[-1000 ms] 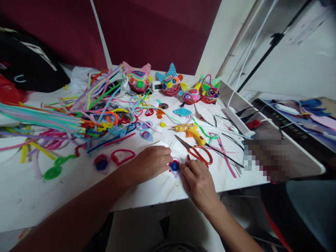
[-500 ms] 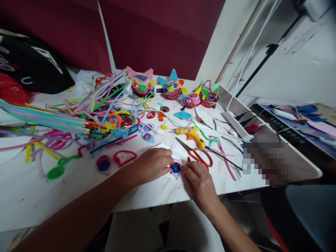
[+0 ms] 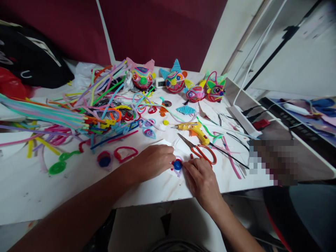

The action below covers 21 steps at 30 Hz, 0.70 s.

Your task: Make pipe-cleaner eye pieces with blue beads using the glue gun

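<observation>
Near the front edge of the white table lies a small pipe-cleaner eye (image 3: 177,165), a blue coil with red and lilac pipe cleaner around it. My left hand (image 3: 154,161) pinches its left side, fingers bent and pressed together. From the right, the closed fingertips of my right hand (image 3: 201,175) press on its other edge. Orange-handled scissors (image 3: 201,152) lie just beyond my right hand, and a yellow glue gun (image 3: 195,131) is behind them. A similar blue-centred eye (image 3: 104,160) and a red pipe-cleaner loop (image 3: 125,154) rest left of my left hand.
Pipe cleaners (image 3: 49,112) in many colours pile up on the left. Several decorated animal heads (image 3: 175,82) stand along the back. A power strip (image 3: 245,120) with cables sits at the right, beside a grey tray (image 3: 312,157). A black bag (image 3: 31,59) is at the back left.
The view has shifted slightly, so most things on the table sit a little further right. Both hands stay at the blue-centred eye with nearly the same grip.
</observation>
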Tool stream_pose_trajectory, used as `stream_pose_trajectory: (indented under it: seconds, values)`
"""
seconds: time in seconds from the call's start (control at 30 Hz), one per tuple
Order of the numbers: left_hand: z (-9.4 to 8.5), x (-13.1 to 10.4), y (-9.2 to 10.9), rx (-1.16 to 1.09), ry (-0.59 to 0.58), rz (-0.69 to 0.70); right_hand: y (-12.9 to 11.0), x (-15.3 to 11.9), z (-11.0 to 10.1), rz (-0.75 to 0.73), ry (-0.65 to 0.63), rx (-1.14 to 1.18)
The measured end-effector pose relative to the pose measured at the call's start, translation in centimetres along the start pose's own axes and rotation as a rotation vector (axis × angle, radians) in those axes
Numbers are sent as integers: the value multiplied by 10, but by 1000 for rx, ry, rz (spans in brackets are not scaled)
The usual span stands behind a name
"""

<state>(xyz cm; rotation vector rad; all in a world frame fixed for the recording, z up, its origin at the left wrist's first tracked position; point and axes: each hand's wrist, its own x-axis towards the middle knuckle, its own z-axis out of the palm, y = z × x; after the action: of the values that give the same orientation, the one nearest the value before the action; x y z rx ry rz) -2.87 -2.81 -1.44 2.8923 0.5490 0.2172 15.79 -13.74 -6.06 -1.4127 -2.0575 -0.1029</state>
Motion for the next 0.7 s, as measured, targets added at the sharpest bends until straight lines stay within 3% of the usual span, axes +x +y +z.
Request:
stream_pose_trajectory:
  seconds: [0.17,0.47,0.7]
  values:
    - [2,0,0,-3,-24,-13,-2,1,-3,15,41,31]
    - [7,-1,-4,40,-11,15,-31,-6,-9,87,4,82]
    - [5,0,-7,-46,-23,0,-9,-1,-16,80,13,60]
